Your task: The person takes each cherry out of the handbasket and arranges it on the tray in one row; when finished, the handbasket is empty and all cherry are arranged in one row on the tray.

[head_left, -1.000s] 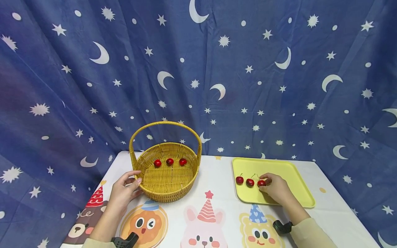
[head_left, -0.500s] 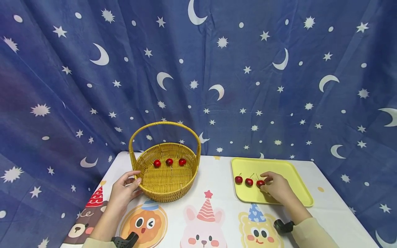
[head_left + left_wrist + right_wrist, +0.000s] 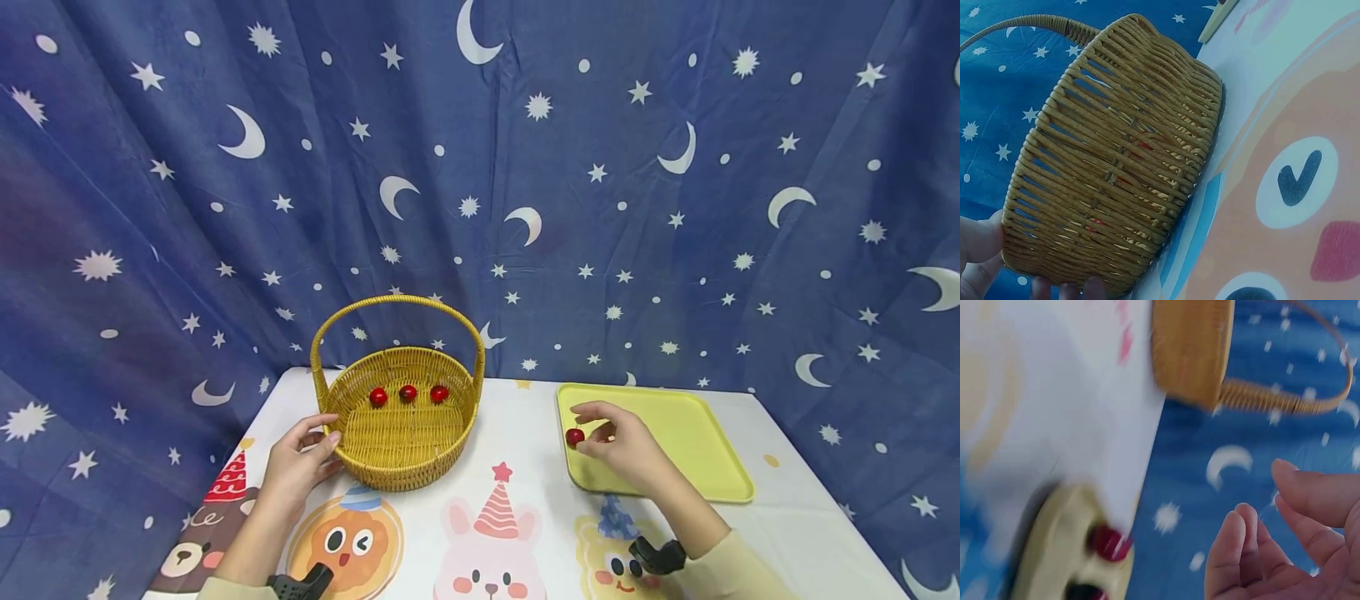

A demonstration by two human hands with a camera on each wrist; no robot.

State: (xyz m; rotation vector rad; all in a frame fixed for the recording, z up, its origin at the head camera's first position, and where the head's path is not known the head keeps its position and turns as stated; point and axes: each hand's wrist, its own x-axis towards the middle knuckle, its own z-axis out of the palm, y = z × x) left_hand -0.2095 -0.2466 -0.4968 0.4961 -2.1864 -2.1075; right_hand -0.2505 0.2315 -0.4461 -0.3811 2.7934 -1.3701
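Note:
At the left, a woven basket [image 3: 405, 475] with a tall handle has three red cherries [image 3: 407, 393] lying in it. The left hand [image 3: 296, 462] grips the basket's left side, its fingertips against the weave in the left wrist view. Over the yellow tray [image 3: 693, 442], the right hand [image 3: 626, 446] hovers with thumb and fingers apart and nothing between them. One cherry [image 3: 574, 436] shows just left of those fingers; another is partly covered by the hand. The right wrist view shows a blurred cherry [image 3: 1110, 542] and part of a second on the tray.
A white tablecloth [image 3: 517, 433] with printed cartoon animals covers the table, and its rabbit print lies between basket and tray. Behind the table hangs a blue curtain [image 3: 480, 250] with moons and stars.
The right hand has moved left across the tray, away from the rightmost cherry, and its thumb and fingers are wider apart. The left hand has kept its place on the basket.

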